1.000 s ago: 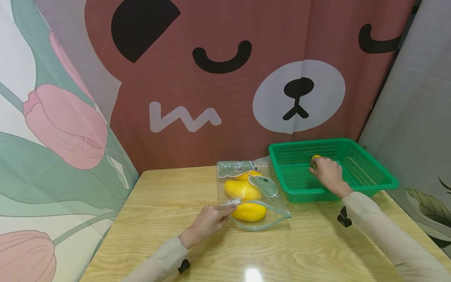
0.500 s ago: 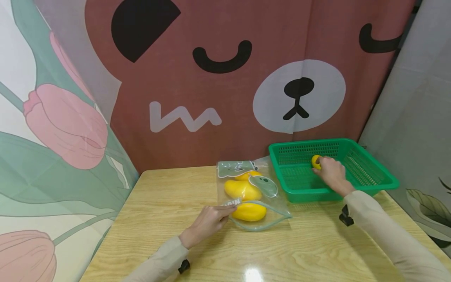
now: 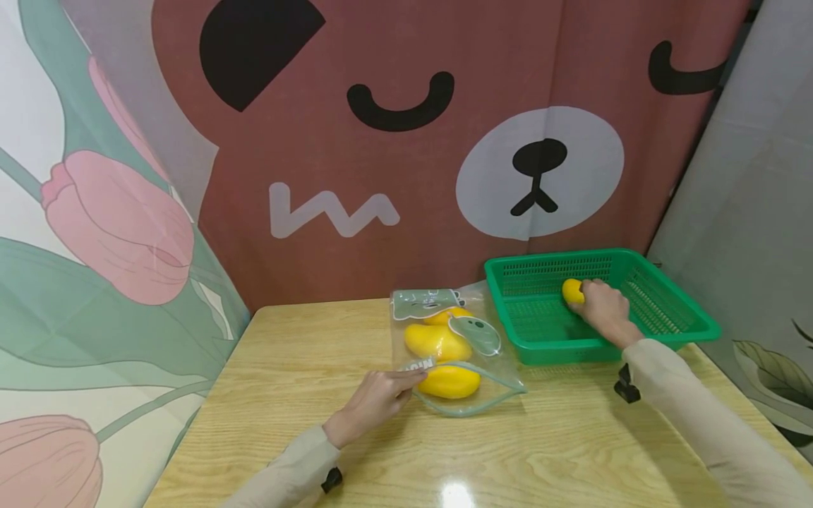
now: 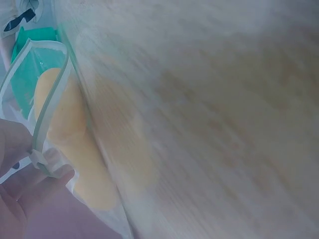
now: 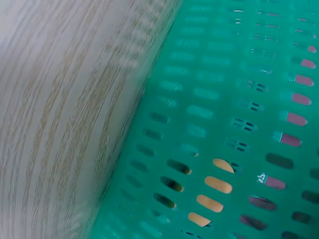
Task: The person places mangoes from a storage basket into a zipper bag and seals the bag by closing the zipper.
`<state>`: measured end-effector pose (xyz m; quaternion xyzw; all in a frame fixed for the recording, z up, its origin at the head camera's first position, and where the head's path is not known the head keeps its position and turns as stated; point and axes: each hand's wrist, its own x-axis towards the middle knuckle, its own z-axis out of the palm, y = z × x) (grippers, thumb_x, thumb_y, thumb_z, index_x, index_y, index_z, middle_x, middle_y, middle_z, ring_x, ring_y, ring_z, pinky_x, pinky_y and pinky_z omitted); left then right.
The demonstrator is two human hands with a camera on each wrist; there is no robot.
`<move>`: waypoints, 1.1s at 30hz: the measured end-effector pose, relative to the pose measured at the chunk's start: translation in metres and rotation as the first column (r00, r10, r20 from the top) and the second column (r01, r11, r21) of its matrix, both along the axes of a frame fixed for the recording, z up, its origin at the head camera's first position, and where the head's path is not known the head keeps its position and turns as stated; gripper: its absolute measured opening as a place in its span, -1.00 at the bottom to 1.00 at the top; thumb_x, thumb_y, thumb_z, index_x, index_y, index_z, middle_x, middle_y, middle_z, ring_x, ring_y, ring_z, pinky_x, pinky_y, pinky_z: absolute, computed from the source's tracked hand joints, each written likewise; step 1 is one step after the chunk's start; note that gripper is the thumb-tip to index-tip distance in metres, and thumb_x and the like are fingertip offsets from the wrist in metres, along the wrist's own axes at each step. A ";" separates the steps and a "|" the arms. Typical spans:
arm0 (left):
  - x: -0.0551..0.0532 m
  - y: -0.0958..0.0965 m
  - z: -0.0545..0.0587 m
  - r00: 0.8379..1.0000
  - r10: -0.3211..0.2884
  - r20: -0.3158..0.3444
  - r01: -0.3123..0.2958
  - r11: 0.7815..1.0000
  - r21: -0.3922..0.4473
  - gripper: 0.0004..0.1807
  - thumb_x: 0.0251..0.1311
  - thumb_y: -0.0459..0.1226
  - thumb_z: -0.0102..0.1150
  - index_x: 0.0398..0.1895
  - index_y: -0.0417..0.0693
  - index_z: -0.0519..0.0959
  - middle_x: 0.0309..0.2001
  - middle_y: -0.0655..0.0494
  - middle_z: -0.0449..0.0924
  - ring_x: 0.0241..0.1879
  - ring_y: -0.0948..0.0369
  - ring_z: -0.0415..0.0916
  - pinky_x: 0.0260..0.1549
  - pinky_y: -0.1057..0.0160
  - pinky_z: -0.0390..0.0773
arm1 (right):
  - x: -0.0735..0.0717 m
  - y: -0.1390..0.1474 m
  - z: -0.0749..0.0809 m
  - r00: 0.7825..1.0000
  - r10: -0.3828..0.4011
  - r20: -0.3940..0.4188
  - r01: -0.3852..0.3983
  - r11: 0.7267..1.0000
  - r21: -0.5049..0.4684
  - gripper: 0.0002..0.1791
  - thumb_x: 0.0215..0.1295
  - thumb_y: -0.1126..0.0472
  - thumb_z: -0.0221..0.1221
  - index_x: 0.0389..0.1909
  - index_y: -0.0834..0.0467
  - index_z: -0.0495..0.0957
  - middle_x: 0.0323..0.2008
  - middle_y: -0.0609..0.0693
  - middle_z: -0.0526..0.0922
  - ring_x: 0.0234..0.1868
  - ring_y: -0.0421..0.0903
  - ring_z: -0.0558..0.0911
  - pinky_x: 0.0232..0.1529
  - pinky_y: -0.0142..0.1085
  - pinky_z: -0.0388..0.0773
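My left hand (image 3: 371,402) pinches the open mouth of a clear zip bag (image 3: 476,335) with a printed cartoon pattern. In the left wrist view, thumb and fingers close on the zip strip (image 4: 49,104) near one end. Three yellow mangoes lie inside the bag, the nearest mango (image 3: 449,382) just behind the mouth. My right hand (image 3: 605,308) reaches into the green basket (image 3: 559,351) and grips another yellow mango (image 3: 572,291), its right end covered by the fingers. Through the slots of the basket wall (image 5: 199,79), the right wrist view catches pale yellow patches.
The basket stands at the table's back right, its left side beside the bag. Behind the wooden table (image 3: 305,353) hangs a brown bear-print curtain (image 3: 406,169), with a tulip-print cloth (image 3: 121,226) at the left and a grey cloth (image 3: 749,212) at the right.
My right hand has shifted slightly right within the basket, and more of the mango in its fingers now shows. The left hand and the bag have stayed still.
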<state>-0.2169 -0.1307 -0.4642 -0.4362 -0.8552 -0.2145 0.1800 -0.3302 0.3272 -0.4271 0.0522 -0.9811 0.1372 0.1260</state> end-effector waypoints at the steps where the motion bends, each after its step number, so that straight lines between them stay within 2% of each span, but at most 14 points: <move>1: 0.000 0.000 0.000 1.000 0.001 -0.002 -0.001 1.000 -0.001 -0.56 0.08 -0.54 0.31 0.07 -0.12 0.68 0.05 0.04 0.66 -0.04 0.20 0.64 -0.19 0.28 0.65 | 0.000 0.001 0.000 1.000 0.000 0.004 0.000 1.000 0.002 -0.46 0.24 0.17 0.32 0.01 0.55 0.46 -0.17 0.48 0.53 -0.43 0.33 0.57 -0.57 0.12 0.51; 9: 0.001 0.000 0.000 1.000 0.001 -0.003 -0.001 1.000 -0.001 -0.56 0.06 -0.54 0.32 0.06 -0.13 0.67 0.05 0.02 0.65 -0.07 0.18 0.66 -0.22 0.30 0.65 | -0.004 0.008 0.001 0.997 -0.036 0.074 0.036 0.999 0.003 -0.50 0.24 0.11 0.29 -0.11 0.52 0.46 -0.30 0.40 0.47 -0.45 0.30 0.52 -0.56 0.11 0.47; 20: 0.001 0.000 0.000 1.000 -0.002 -0.008 0.002 1.000 -0.001 -0.55 0.05 -0.55 0.32 0.06 -0.12 0.68 0.04 0.03 0.66 -0.04 0.18 0.65 -0.20 0.27 0.65 | -0.009 0.015 0.003 0.983 -0.066 0.173 0.069 0.998 -0.009 -0.41 0.26 0.07 0.27 -0.06 0.56 0.38 -0.26 0.44 0.40 -0.38 0.35 0.51 -0.48 0.15 0.49; 28: 0.000 -0.001 0.000 1.000 -0.002 -0.019 0.002 1.000 0.002 -0.54 0.03 -0.56 0.32 0.06 -0.13 0.68 0.04 0.03 0.66 -0.06 0.18 0.65 -0.21 0.29 0.65 | -0.011 0.016 0.003 0.972 -0.065 0.226 0.069 0.998 -0.009 -0.34 0.31 0.07 0.22 0.08 0.60 0.31 -0.15 0.52 0.38 -0.31 0.38 0.50 -0.40 0.18 0.49; 33: 0.001 0.000 0.000 1.000 0.002 -0.020 -0.002 1.000 -0.012 -0.55 0.05 -0.54 0.33 0.06 -0.13 0.68 0.04 0.03 0.66 -0.06 0.18 0.66 -0.23 0.30 0.66 | -0.011 0.017 -0.003 0.966 -0.078 0.245 0.083 0.997 -0.011 -0.35 0.30 0.05 0.21 0.03 0.59 0.32 -0.19 0.50 0.37 -0.29 0.39 0.49 -0.39 0.19 0.49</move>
